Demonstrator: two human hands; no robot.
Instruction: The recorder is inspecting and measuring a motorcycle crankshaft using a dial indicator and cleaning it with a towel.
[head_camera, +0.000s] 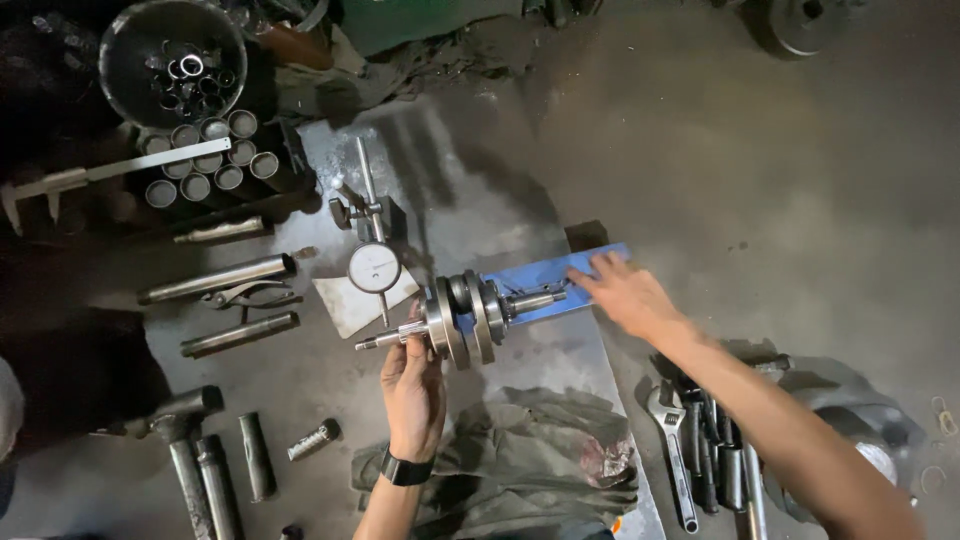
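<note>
A steel crankshaft (462, 315) with two round webs and a shaft at each end lies across a blue stand (560, 282) on a metal plate. My left hand (413, 385), with a black wristband, grips the crankshaft's left shaft and web from below. My right hand (625, 290) rests with spread fingers on the right end of the blue stand, holding nothing. A dial gauge (374, 267) on an upright post stands just left of the crankshaft, its stem close to the left shaft.
Steel tubes (220, 278), pliers (250, 295) and a hammer (180, 415) lie at the left. A caliper (120, 172) and several short sleeves sit at the upper left beside a black bowl (172, 62). A grey rag (520, 455) lies below; wrenches (675, 440) at the right.
</note>
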